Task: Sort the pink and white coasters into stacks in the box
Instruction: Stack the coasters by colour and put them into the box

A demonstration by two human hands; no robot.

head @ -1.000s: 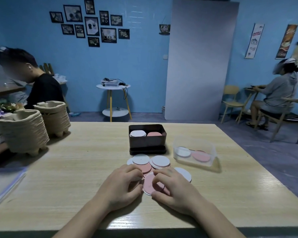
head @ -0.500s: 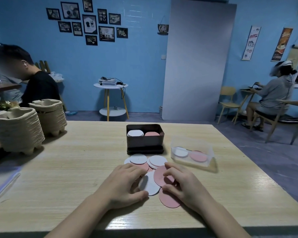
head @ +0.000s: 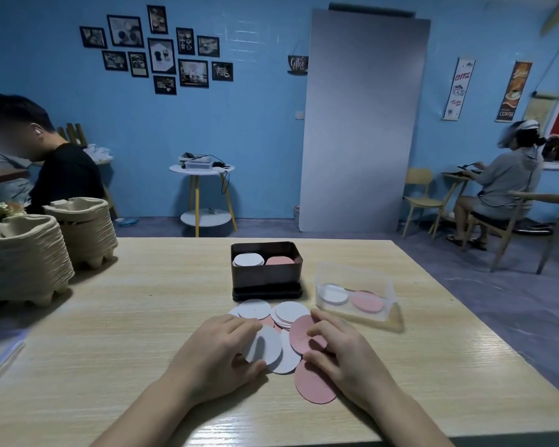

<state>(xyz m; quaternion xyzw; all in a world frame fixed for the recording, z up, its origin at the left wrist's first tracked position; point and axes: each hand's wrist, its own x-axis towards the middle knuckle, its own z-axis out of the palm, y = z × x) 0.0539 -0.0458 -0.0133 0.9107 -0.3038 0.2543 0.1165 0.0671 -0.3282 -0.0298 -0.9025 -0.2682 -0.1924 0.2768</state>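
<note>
My left hand [head: 212,353] pinches a white coaster [head: 262,345], tilted up off the table. My right hand [head: 346,353] pinches a pink coaster [head: 302,332], also lifted at an angle. Between them lies another white coaster [head: 288,358], and a pink coaster [head: 313,383] lies flat near the front. Further back is a loose pile of white coasters [head: 289,312] with pink ones under it. Behind the pile stands the dark box [head: 265,277], holding a white stack [head: 248,260] on the left and a pink stack [head: 279,261] on the right.
A clear plastic container [head: 357,290] with one white and one pink coaster sits right of the box. Two stacks of paper pulp trays [head: 26,256] stand at the table's left edge. People sit at the far left and far right of the room.
The hands spread the coasters apart. My left hand has lifted a white coaster and my right hand a pink one. One pink coaster now lies flat near the table's front.
</note>
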